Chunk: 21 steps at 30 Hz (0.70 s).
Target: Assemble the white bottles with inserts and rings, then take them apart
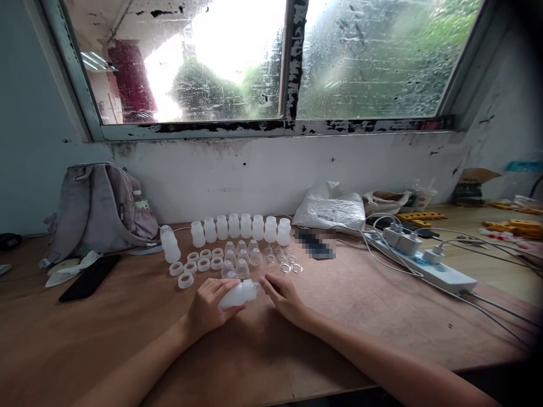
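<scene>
My left hand (210,308) is wrapped round a frosted white baby bottle (233,297), tilted with its threaded neck toward the right. At that neck my right hand (286,297) has thumb and fingers pinched together; whatever lies between them is too small to make out. Just beyond the hands stand several clear domed caps (241,268). To their left lie several translucent collar rings (185,280), to their right several thin clear rings (285,268). A row of frosted bottles (234,226) stands behind, and one assembled bottle (170,246) with a cap leans at the row's left.
A grey backpack (102,209) and a black phone (90,278) are on the left. A silver padded bag (331,208) rests against the wall by a blurred dark patch. On the right, a white power strip (428,274) trails cables across the wooden table (339,322).
</scene>
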Motion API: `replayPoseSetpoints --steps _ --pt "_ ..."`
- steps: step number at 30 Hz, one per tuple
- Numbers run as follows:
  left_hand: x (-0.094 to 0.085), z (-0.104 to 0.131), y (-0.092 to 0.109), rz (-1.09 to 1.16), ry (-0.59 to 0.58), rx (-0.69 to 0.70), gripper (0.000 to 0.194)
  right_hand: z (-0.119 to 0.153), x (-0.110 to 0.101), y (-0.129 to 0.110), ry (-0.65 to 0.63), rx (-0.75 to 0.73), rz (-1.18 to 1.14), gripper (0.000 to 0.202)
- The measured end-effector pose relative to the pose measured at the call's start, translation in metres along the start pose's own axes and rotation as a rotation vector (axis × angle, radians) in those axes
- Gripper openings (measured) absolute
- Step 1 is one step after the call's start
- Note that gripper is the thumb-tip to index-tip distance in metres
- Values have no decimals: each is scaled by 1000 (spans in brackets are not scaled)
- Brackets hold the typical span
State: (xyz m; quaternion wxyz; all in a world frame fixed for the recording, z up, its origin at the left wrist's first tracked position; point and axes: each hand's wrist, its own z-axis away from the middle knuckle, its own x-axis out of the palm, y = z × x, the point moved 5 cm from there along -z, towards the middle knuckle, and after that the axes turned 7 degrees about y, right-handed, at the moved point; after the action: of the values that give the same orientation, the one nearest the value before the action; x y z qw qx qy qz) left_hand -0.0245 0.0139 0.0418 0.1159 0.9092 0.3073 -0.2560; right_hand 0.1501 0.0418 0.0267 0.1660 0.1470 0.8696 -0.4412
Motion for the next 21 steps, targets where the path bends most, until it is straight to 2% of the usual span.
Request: replayPoseSetpoints --steps 6,13,17,21 --pt "0 0 0 15 -14 12 39 -2 2 2 -79 51 -22 42" --pt "2 0 -2 20 -53 -13 40 -8 -9 -15 -269 -111 58 22" --pt "3 1 -1 31 -71 -20 42 -6 -7 -11 -251 -133 113 22" --pt "6 1 0 55 -88 -21 43 -4 -1 -5 -209 -101 185 34"
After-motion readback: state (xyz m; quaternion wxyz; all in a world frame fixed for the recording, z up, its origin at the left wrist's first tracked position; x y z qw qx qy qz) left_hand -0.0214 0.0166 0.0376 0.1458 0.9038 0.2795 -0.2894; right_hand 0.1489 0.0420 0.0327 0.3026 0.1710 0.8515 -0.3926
